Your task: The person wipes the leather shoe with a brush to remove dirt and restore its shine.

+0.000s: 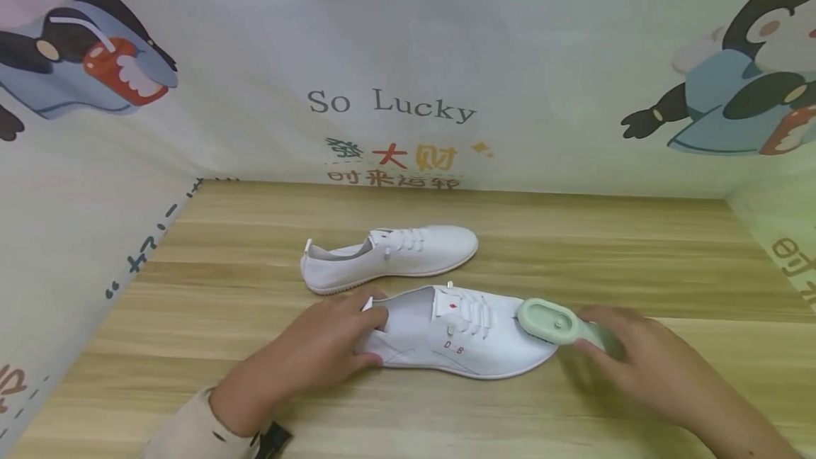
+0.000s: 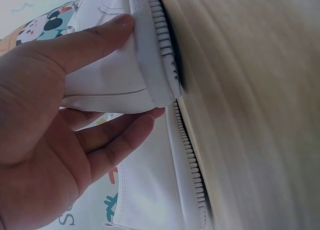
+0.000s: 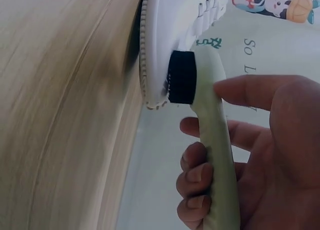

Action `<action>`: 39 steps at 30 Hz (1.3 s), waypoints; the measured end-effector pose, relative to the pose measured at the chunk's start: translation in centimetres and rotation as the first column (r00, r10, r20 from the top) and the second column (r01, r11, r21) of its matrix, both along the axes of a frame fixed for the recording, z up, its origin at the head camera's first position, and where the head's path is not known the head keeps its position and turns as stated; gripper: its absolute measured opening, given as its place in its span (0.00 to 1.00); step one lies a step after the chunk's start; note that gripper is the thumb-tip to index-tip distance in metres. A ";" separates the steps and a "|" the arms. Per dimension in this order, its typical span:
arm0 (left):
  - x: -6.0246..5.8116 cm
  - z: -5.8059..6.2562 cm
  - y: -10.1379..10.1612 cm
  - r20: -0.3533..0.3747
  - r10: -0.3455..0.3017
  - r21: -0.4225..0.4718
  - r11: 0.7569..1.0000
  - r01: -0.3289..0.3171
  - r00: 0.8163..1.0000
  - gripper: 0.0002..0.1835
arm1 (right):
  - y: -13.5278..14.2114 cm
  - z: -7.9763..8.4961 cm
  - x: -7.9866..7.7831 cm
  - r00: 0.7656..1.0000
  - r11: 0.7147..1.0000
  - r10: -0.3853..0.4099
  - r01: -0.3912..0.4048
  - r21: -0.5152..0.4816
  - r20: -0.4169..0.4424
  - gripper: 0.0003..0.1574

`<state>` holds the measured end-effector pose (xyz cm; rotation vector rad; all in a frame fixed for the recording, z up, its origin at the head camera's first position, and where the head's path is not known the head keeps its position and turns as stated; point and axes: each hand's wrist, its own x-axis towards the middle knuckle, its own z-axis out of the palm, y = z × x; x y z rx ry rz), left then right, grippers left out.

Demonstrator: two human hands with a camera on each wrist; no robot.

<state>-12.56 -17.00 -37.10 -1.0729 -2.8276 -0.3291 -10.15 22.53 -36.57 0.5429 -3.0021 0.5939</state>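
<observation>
A white lace-up shoe (image 1: 408,335) stands on the wooden surface, its toe pointing right. My left hand (image 1: 328,338) grips it at the heel, thumb on the near side and fingers at the opening and far side. In the left wrist view the thumb presses the shoe's heel (image 2: 115,74) just above the ribbed sole. My right hand (image 1: 644,356) holds a pale green brush (image 1: 548,321) by its handle. The brush's black bristles (image 3: 182,77) touch the shoe's toe, as the right wrist view shows, with several fingers curled round the handle (image 3: 222,185).
Behind it lies the matching white shoe (image 1: 440,250), also toe to the right, close to the held one. A white printed cloth wall (image 1: 395,34) with cartoon figures and lettering borders the wooden tabletop (image 1: 605,246) at the back and sides.
</observation>
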 end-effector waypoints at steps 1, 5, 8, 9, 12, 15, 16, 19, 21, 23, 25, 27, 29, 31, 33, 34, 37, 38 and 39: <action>0.0 0.0 0.0 0.001 0.002 0.000 1.000 -0.002 1.000 0.21 | 0.0 0.0 0.0 1.000 1.000 0.014 -0.014 -0.002 -0.005 0.22; 0.0 0.1 0.0 -0.010 -0.002 -0.001 1.000 0.002 1.000 0.21 | -0.2 -0.2 0.2 0.995 0.997 0.083 -0.083 -0.007 -0.052 0.18; 0.0 0.1 0.0 -0.012 -0.012 -0.005 1.000 0.012 1.000 0.20 | -0.4 -0.5 0.5 0.989 0.991 0.132 -0.132 -0.006 -0.072 0.17; 0.0 0.1 0.0 -0.009 -0.012 -0.006 1.000 0.012 1.000 0.20 | -0.5 -0.7 0.6 0.987 0.989 0.143 -0.144 -0.008 -0.070 0.17; 0.1 0.1 0.0 -0.002 -0.012 -0.008 1.000 0.012 1.000 0.20 | -0.8 -0.9 0.8 0.985 0.988 0.154 -0.155 -0.001 -0.079 0.18; 0.0 0.1 0.0 -0.002 -0.012 -0.007 1.000 0.012 1.000 0.20 | -1.2 -1.0 0.8 0.989 0.992 0.123 -0.123 0.006 -0.076 0.19; 0.0 0.1 0.1 -0.001 -0.012 -0.008 1.000 0.012 1.000 0.20 | -1.3 -1.0 0.9 0.991 0.994 0.111 -0.110 0.009 -0.078 0.19; 0.0 0.0 0.1 0.009 -0.011 -0.011 1.000 0.011 1.000 0.20 | -1.6 -1.0 0.9 0.994 0.997 0.081 -0.080 0.016 -0.071 0.19; 0.1 -0.1 0.1 0.014 -0.009 -0.015 1.000 0.010 1.000 0.20 | -1.8 -1.0 0.8 0.995 0.997 0.072 -0.071 0.013 -0.070 0.19; 0.1 -0.1 0.1 0.015 -0.005 -0.019 1.000 0.005 1.000 0.20 | -1.9 -1.1 0.7 0.996 0.998 0.060 -0.060 0.010 -0.068 0.20; 0.1 -0.1 0.1 0.008 -0.006 -0.017 1.000 0.006 1.000 0.20 | -1.9 -1.1 0.6 0.997 0.999 0.049 -0.049 0.002 -0.063 0.21; 0.1 -0.1 0.1 0.000 -0.010 -0.016 1.000 0.010 1.000 0.20 | -1.9 -1.1 0.5 0.998 0.999 0.038 -0.038 -0.003 -0.056 0.23; 0.1 -0.1 0.1 -0.001 -0.015 -0.015 1.000 0.015 1.000 0.20 | -1.8 -1.2 0.5 0.999 1.000 0.025 -0.025 -0.007 -0.047 0.25; 0.1 -0.1 0.1 0.004 -0.015 -0.015 1.000 0.015 1.000 0.20 | -1.8 -1.2 0.6 0.999 1.000 0.014 -0.015 -0.018 -0.043 0.26; 0.1 0.0 0.1 0.011 -0.009 -0.016 1.000 0.009 1.000 0.20 | -1.7 -1.1 0.5 0.999 1.000 0.006 -0.007 -0.024 -0.045 0.26; 0.1 0.0 0.1 0.014 -0.005 -0.017 1.000 0.005 1.000 0.20 | -1.7 -1.1 0.5 0.999 0.999 0.005 -0.006 -0.032 -0.049 0.26; 0.2 0.0 0.2 0.022 0.000 -0.014 1.000 0.000 1.000 0.19 | -1.7 -1.1 0.4 0.998 0.999 0.010 -0.013 -0.049 -0.063 0.25; 0.2 0.0 0.2 0.026 0.000 -0.013 1.000 0.001 1.000 0.19 | -1.7 -1.2 0.4 0.998 0.999 0.011 -0.014 -0.053 -0.068 0.24; 0.2 0.0 0.2 0.030 -0.003 -0.013 1.000 0.003 1.000 0.19 | -1.6 -1.2 0.4 0.997 0.998 0.009 -0.013 -0.054 -0.071 0.24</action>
